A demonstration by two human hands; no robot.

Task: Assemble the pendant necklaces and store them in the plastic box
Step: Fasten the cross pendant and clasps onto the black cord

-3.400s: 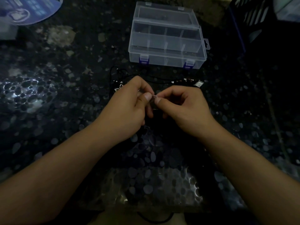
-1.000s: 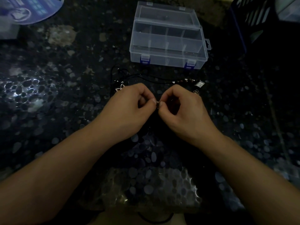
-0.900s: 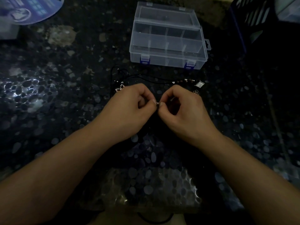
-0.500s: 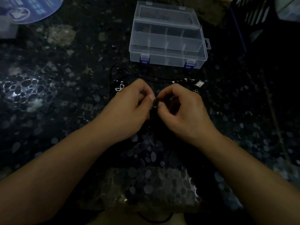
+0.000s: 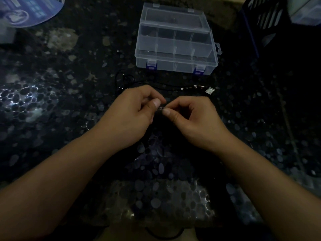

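Note:
My left hand and my right hand meet over the middle of the dark pebble-patterned table. Between their thumbs and forefingers both pinch one small metal necklace piece; its exact shape is too small and dark to tell. A black cord lies on the table just beyond my hands, with small metal clasp parts at its right end. The clear plastic box stands open farther back, with dividers inside and blue latches in front.
A small pale tag lies by the cord's right end. A blue round printed object sits at the back left. A dark blue crate stands at the back right.
My hands have stayed together over the same spot, fingers shifting slightly on the small piece. The pinch point has moved a little, and my left thumb now lies over it.

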